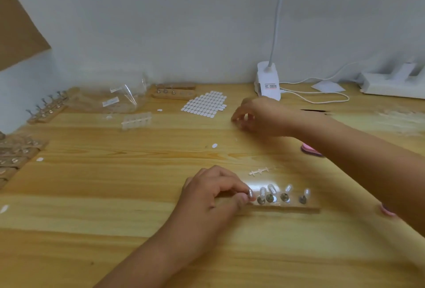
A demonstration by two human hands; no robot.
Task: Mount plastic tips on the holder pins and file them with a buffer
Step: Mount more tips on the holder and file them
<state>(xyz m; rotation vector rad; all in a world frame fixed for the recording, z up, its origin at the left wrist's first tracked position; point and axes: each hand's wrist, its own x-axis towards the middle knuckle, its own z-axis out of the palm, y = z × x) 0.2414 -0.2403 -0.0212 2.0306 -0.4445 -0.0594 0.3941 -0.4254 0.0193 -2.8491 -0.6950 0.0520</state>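
A wooden holder strip [299, 209] lies on the table near me, with several metal pins carrying clear plastic tips [287, 190]. My left hand [213, 193] rests on the strip's left end and pinches the leftmost pin with its tip [250, 194] between thumb and fingers. My right hand [257, 117] hovers over the table farther back, fingers curled downward; whether it holds anything is unclear. A pink buffer [309, 149] peeks out from under my right forearm. A sheet of white adhesive tabs [204, 103] lies at the back.
More wooden pin holders stand at the back [174, 92] and along the left [48, 108]. Clear plastic bags [119, 99], a tip strip [136, 121], a bare sprue [259, 170], a white clip lamp [268, 83] with cable and a white power strip [395, 83] are around.
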